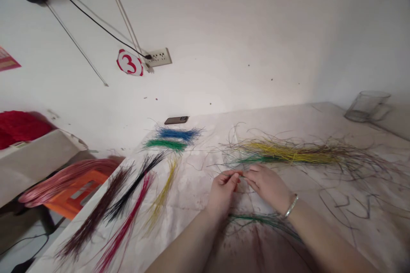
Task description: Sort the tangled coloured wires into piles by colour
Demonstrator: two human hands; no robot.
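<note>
left hand (224,187): fingers pinching together on a thin strand (242,175), lower centre of the frame
right hand (267,184): fingertips pinching the same strand, meeting the left hand's
mixed pile (288,152): lying just behind the hands, loose ends straggling toward the fingers
bundles: blue (177,133), green (165,145), yellow (163,192), black (134,192), red (128,222) lying at left, apart from the hands
green strands (256,219): forearms partly hiding them, bottom centre
far edge: phone (176,120) lying by the wall; glass jar (367,106) sitting at right
</note>
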